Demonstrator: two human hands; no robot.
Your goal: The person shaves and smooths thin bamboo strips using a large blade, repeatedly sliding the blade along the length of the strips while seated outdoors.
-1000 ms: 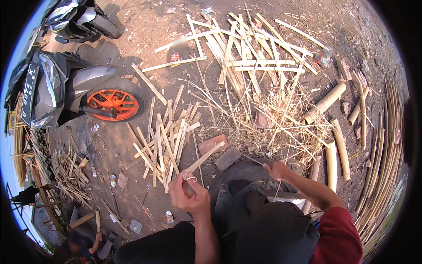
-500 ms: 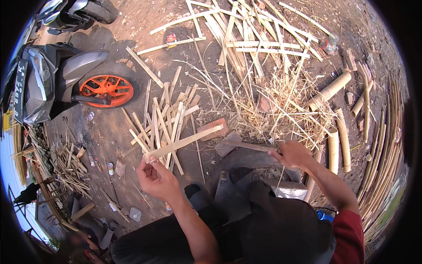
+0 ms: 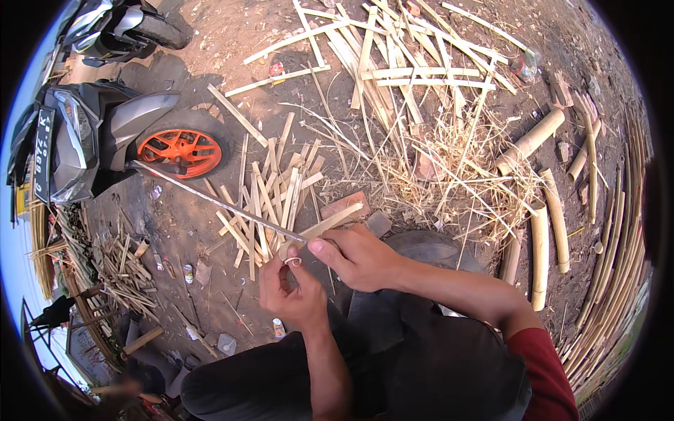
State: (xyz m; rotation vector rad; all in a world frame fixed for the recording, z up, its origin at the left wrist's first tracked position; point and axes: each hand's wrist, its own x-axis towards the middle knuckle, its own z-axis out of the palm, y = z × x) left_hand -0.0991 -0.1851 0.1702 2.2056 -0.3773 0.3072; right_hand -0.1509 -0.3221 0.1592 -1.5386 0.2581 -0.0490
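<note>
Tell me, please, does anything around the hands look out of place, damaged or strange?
Nothing stands out. The left hand and right hand hold a pale flat bamboo strip and a long thin grey blade. Cut bamboo slats and dry shavings litter the dirt ground.

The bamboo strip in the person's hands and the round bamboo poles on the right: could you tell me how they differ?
The bamboo strip is flat, thin and split; the round bamboo poles are thick, whole tubes. The strip is held off the ground between the left hand and right hand, against a long blade; the poles lie loose on the dirt. Both are pale tan bamboo.
</note>
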